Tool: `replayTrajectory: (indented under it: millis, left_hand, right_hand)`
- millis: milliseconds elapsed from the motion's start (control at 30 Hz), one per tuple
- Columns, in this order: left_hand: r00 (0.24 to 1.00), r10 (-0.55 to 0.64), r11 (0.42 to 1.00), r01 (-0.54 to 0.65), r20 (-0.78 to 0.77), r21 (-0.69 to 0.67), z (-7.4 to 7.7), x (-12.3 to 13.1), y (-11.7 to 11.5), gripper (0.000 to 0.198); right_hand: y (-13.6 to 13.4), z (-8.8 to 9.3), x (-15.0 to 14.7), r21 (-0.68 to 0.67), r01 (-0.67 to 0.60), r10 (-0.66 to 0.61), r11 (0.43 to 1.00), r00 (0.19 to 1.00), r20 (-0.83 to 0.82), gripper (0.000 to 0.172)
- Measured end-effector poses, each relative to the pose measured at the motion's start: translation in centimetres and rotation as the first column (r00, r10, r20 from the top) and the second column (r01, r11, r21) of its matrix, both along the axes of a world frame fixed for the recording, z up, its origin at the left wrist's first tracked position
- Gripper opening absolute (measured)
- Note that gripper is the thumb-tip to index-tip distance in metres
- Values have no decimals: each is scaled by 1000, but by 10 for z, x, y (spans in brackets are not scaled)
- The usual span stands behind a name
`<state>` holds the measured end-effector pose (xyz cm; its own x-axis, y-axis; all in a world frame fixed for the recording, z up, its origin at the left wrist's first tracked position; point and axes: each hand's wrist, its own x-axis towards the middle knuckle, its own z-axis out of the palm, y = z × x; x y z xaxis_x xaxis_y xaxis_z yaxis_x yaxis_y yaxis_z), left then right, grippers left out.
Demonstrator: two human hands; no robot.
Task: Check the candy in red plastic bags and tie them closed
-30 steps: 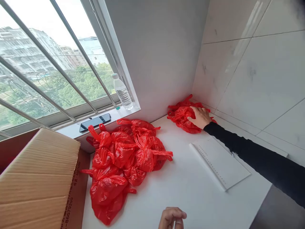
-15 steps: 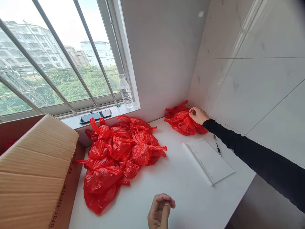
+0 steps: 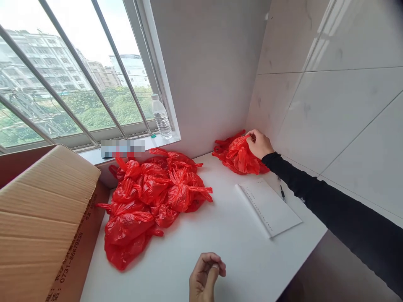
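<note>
The right hand (image 3: 260, 144) has its fingers (image 3: 251, 135) pinched on the top of a red bag (image 3: 237, 158) in the worktop's (image 3: 226, 235) far corner. The left hand (image 3: 205, 277) is curled closed on nothing, well apart at the near edge.

The right hand (image 3: 258, 143) is pinched shut on the top of a small heap of red bags (image 3: 237, 159) in the far corner of the white table (image 3: 233, 239). The left hand (image 3: 206, 277) is held curled over the near edge. A larger pile of knotted red bags (image 3: 147, 201) is seen against a cardboard box (image 3: 40, 218). A notebook (image 3: 269, 205) and a pen (image 3: 282, 193) are laid beside the right sleeve.
</note>
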<state>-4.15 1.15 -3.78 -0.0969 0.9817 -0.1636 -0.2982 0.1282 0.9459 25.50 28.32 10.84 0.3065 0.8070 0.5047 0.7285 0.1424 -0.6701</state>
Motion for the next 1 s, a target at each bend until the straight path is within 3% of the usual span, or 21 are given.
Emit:
replayTrajectory:
  millis: [100,167,300,400,500,567,667,767,900,1000]
  left_hand:
    - [997,0,999,4,-72,47,8,10,-1,20]
    - [991,23,997,-12,-132,81,16,20,-4,20]
    - [942,164,977,-115,-292,177,39,40,-2,28]
    - [839,315,938,-204,-444,279,54,51,11,40]
    - [699,392,913,-217,-598,345,58,54,25,49]
    - [634,350,931,-152,-690,333,54,53,28,37]
    - [572,249,959,-35,-782,281,46,53,21,21]
    - [535,213,963,27,-818,268,44,63,7,23]
    - [503,225,955,55,-835,290,48,75,-1,24]
    - [494,303,943,-29,-815,333,54,66,1,21]
  right_hand:
    - [-18,4,-8,60,-87,94,994,986,-139,1]
    - [-37,2,-16,63,-192,202,979,947,-251,3]
    - [-91,-12,-34,34,-447,408,894,780,-475,13]
    - [-134,-28,-46,-2,-614,487,789,628,-607,19]
    - [-167,-48,-56,-33,-723,495,691,505,-707,24]
    - [-181,-62,-58,-47,-765,476,642,446,-758,27]
    - [-193,-74,-54,-72,-806,430,588,386,-816,27]
    - [-200,-77,-46,-91,-840,392,535,342,-854,26]
    - [-208,-74,-36,-125,-869,380,478,333,-863,24]
    - [-210,-78,-26,-172,-855,385,490,388,-837,24]
